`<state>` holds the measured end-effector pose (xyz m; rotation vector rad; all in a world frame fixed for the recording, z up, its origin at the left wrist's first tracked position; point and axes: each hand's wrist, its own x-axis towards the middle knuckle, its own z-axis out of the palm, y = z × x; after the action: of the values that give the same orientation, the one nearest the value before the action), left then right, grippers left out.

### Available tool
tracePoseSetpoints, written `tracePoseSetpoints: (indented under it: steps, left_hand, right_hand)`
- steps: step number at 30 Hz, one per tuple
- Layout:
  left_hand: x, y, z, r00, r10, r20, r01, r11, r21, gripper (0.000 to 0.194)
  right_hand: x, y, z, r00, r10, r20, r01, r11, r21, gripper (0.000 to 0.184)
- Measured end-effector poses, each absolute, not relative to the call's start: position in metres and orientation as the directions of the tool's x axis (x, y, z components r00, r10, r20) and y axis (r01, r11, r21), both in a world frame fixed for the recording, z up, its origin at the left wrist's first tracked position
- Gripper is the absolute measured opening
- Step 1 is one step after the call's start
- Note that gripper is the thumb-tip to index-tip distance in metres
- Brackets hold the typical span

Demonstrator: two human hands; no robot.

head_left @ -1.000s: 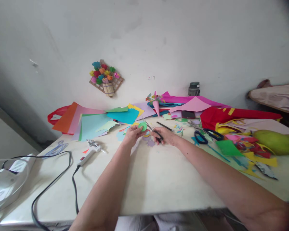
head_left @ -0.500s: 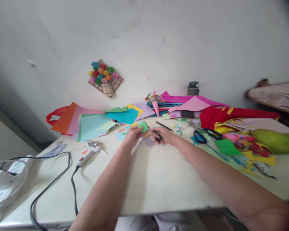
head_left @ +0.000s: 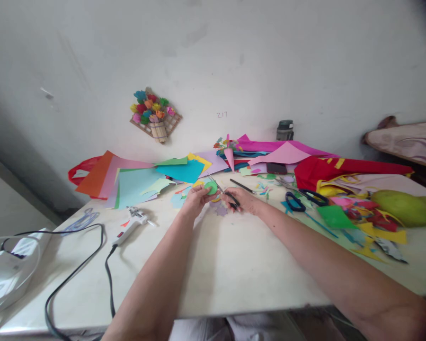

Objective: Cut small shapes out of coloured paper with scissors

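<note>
Pale table (head_left: 213,279); left grip (head_left: 198,197): round green paper (head_left: 210,188); right grip (head_left: 244,200): scissors (head_left: 232,195).

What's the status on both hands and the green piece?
Left hand: holding green paper piece. Right hand: on black-handled scissors, blades at the piece. Lilac cutout beneath; pencil beyond.

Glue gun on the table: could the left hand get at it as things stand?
Probably yes. The glue gun lies uncovered just left of the left forearm, with bare table between. The left hand is holding a green paper circle, though, so it would likely need to free its fingers first.
</note>
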<state>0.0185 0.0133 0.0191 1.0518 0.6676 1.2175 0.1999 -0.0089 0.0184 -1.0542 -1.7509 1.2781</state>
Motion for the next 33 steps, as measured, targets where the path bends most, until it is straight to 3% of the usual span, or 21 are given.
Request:
tracePoseSetpoints:
  steps: [33]
  left_hand:
    - [0.0174, 0.0154, 0.0171, 0.252, 0.960, 0.125, -0.435, -0.003, 0.900, 0.011]
  right_hand:
    - [0.1957, -0.0168, 0.0271, -0.363, 0.929, 0.067, 0.177, 0.139, -0.974, 0.030]
